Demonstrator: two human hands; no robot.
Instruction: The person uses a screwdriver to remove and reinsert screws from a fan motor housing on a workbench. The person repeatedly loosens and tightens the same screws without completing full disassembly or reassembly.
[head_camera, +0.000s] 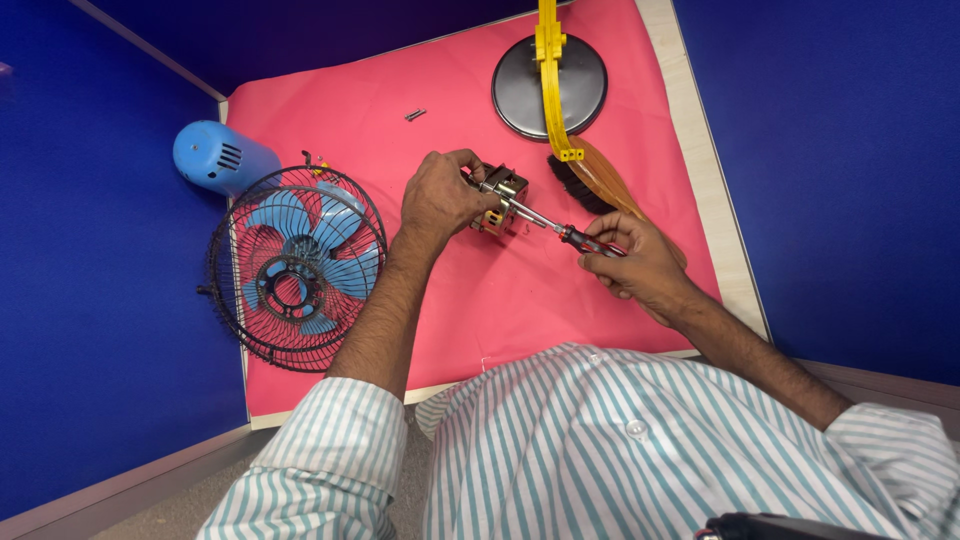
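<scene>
fan guard with blades (295, 268), blue housing (212, 155), round base (549, 85), brush (595, 182)

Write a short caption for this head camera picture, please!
Left hand steadies a small metal motor while right hand turns a screwdriver beside a blue fan.

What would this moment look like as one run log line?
left hand: grips small metal motor block | right hand: holds screwdriver, tip at block | surface: pink mat | nearby: blue fan cage, brush

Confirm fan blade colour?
Light blue fan blades, behind the black wire grille; head view.
</scene>
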